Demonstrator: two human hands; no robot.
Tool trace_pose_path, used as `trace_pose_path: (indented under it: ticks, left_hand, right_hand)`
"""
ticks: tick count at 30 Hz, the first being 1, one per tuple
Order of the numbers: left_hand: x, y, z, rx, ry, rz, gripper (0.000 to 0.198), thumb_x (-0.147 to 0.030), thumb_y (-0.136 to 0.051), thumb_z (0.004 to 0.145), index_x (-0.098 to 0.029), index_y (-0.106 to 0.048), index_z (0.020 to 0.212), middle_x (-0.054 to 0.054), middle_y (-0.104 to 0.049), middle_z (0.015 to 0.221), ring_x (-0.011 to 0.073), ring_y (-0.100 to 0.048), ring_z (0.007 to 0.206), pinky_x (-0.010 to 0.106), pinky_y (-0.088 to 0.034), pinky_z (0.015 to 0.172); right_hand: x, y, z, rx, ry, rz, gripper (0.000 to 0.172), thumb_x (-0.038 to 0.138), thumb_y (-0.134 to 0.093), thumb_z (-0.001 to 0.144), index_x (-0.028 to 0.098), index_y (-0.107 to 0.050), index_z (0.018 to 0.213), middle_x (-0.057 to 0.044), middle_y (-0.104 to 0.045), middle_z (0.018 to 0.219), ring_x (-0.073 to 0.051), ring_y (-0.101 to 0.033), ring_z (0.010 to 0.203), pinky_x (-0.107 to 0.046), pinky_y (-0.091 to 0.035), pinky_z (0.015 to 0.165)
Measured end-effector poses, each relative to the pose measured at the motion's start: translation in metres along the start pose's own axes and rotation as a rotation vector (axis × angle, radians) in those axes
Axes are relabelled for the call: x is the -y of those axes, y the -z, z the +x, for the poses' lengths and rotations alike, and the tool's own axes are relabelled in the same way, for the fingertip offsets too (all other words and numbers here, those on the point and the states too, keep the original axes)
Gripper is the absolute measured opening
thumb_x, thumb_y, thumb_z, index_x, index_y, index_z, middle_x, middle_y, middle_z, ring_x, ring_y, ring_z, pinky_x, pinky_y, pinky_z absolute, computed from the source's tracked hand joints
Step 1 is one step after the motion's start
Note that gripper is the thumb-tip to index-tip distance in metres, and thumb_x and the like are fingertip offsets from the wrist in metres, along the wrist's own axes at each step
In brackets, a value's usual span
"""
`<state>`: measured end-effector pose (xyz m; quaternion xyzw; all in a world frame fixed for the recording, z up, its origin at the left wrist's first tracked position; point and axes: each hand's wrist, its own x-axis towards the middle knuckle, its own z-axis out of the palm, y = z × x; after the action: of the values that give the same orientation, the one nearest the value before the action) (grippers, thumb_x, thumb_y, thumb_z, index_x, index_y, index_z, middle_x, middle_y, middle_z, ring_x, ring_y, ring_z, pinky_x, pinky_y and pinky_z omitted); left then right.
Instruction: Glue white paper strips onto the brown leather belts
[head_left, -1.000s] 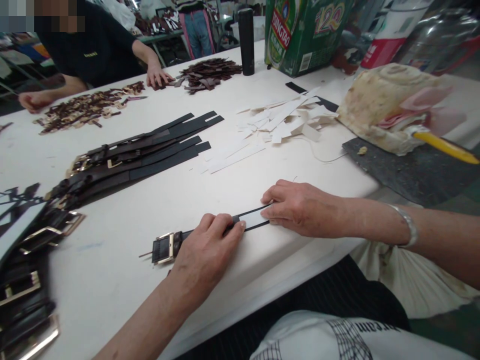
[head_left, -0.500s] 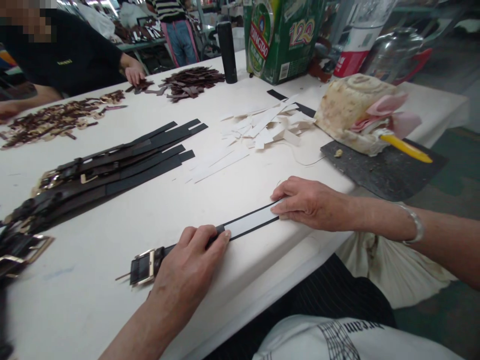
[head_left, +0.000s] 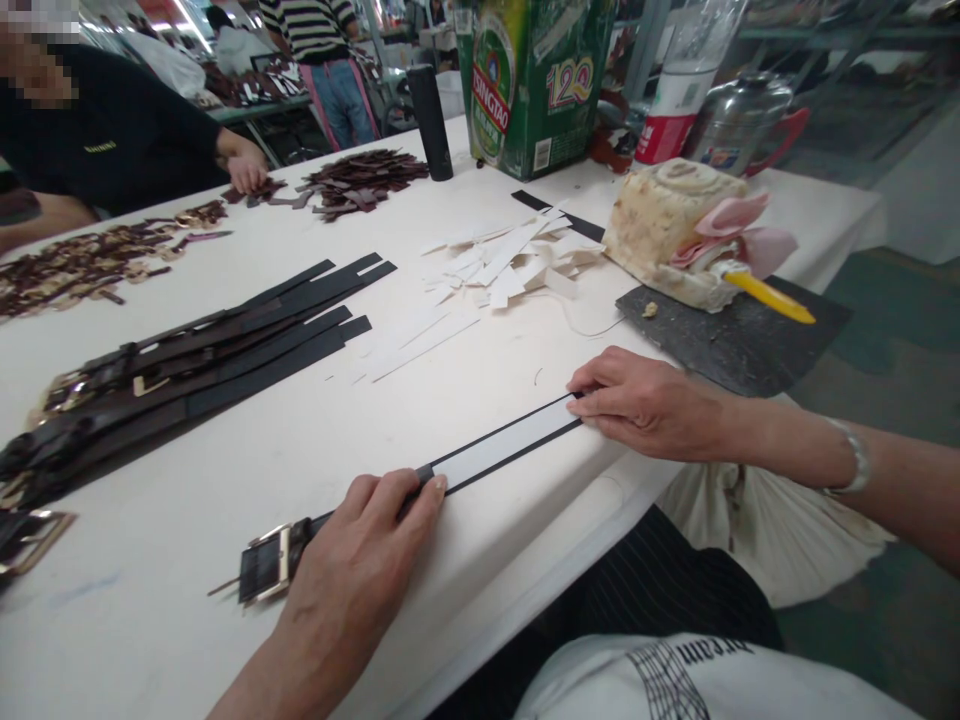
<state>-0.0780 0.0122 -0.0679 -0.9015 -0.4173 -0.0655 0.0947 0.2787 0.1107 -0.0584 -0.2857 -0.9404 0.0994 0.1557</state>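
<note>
Our left grip (head_left: 371, 550), seven o'clock in the head view, clamps a belt (head_left: 259, 570) above the counter (head_left: 217, 470); our right grip (head_left: 637, 408), past three o'clock, pinches its farther end. We see paper scraps (head_left: 521, 255) at one o'clock.

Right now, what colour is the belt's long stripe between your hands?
The stripe is white, bordered by black; the head view shows it best.
</note>
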Motion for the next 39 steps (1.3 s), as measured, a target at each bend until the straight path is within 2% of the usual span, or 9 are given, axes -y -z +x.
trace_pose_path:
  ticks: [4,8,11,14,21,24,28,33,39]
  left_hand:
    - [0.0,0.0,0.001,0.009,-0.002,-0.015,0.052,0.006,-0.046,0.081,-0.015,-0.057,0.127,0.011,-0.06,0.109,0.0241,-0.053,0.09,0.034,-0.054,0.071]
    - [-0.001,0.0,0.0,0.004,0.025,-0.006,0.045,0.002,-0.051,0.084,-0.017,-0.058,0.124,0.01,-0.06,0.108,0.0238,-0.053,0.09,0.035,-0.054,0.074]
    - [0.001,-0.001,-0.004,0.02,0.067,-0.004,0.041,-0.001,-0.053,0.087,-0.021,-0.06,0.122,0.008,-0.06,0.108,0.0238,-0.054,0.092,0.034,-0.054,0.074]
    - [0.004,-0.001,-0.009,0.029,0.09,-0.029,0.043,-0.004,-0.05,0.09,-0.025,-0.059,0.126,0.007,-0.06,0.11,0.0224,-0.055,0.094,0.033,-0.054,0.075]
    - [0.004,-0.002,-0.005,0.044,0.165,-0.168,0.033,-0.012,-0.046,0.097,-0.027,-0.063,0.122,0.006,-0.059,0.11,0.0201,-0.055,0.095,0.032,-0.052,0.077]
    - [0.004,-0.001,-0.004,0.061,0.18,-0.189,0.032,-0.014,-0.045,0.099,-0.027,-0.063,0.122,0.006,-0.059,0.111,0.0204,-0.054,0.097,0.033,-0.051,0.078]
    - [-0.001,0.008,0.002,0.084,0.205,-0.216,0.027,-0.017,-0.044,0.1,-0.024,-0.064,0.117,0.007,-0.059,0.108,0.0211,-0.054,0.095,0.033,-0.05,0.073]
    - [-0.022,0.017,0.051,0.009,0.149,-0.327,0.027,-0.019,-0.044,0.1,-0.021,-0.061,0.122,0.008,-0.061,0.109,0.0215,-0.054,0.097,0.036,-0.051,0.078]
    - [-0.032,-0.001,0.115,0.146,0.024,-0.408,0.025,-0.028,-0.053,0.098,-0.02,-0.062,0.12,0.009,-0.06,0.105,0.0215,-0.055,0.096,0.037,-0.052,0.08]
  right_hand:
    - [0.027,-0.002,0.001,-0.085,-0.012,-0.154,0.016,0.013,-0.054,0.09,0.012,-0.069,0.085,-0.019,-0.061,0.119,-0.031,-0.053,0.112,-0.048,-0.046,0.097]
    - [0.082,-0.038,0.04,-0.184,0.167,-0.076,0.023,0.022,-0.048,0.1,0.009,-0.066,0.101,-0.017,-0.064,0.112,-0.027,-0.054,0.108,-0.043,-0.047,0.096]
    - [0.104,-0.064,0.063,-0.174,0.249,-0.061,0.034,0.034,-0.046,0.103,0.006,-0.063,0.111,-0.016,-0.064,0.104,-0.027,-0.055,0.102,-0.042,-0.047,0.089]
    - [0.09,-0.065,0.055,-0.13,0.197,-0.129,0.03,0.033,-0.047,0.102,0.01,-0.065,0.094,-0.012,-0.063,0.089,-0.025,-0.055,0.089,-0.04,-0.046,0.08]
    - [0.026,-0.012,-0.014,-0.095,-0.077,-0.157,0.017,0.02,-0.058,0.094,0.014,-0.063,0.079,-0.009,-0.06,0.082,-0.022,-0.053,0.084,-0.037,-0.042,0.081]
    - [0.017,-0.004,-0.014,-0.108,-0.151,0.015,0.012,0.026,-0.07,0.089,0.015,-0.065,0.087,-0.008,-0.061,0.088,-0.022,-0.054,0.089,-0.035,-0.043,0.081]
    - [0.011,-0.007,0.007,-0.07,-0.126,0.117,0.033,0.027,-0.081,0.079,0.014,-0.066,0.105,-0.009,-0.061,0.098,-0.024,-0.054,0.096,-0.036,-0.043,0.085]
    - [0.002,-0.011,0.019,-0.005,-0.109,0.184,0.022,0.021,-0.081,0.078,0.015,-0.067,0.095,-0.006,-0.06,0.09,-0.021,-0.053,0.09,-0.033,-0.041,0.082]
    - [0.002,-0.01,0.017,0.004,-0.14,0.186,0.024,0.022,-0.08,0.079,0.016,-0.066,0.097,-0.006,-0.059,0.093,-0.022,-0.052,0.093,-0.035,-0.041,0.084]
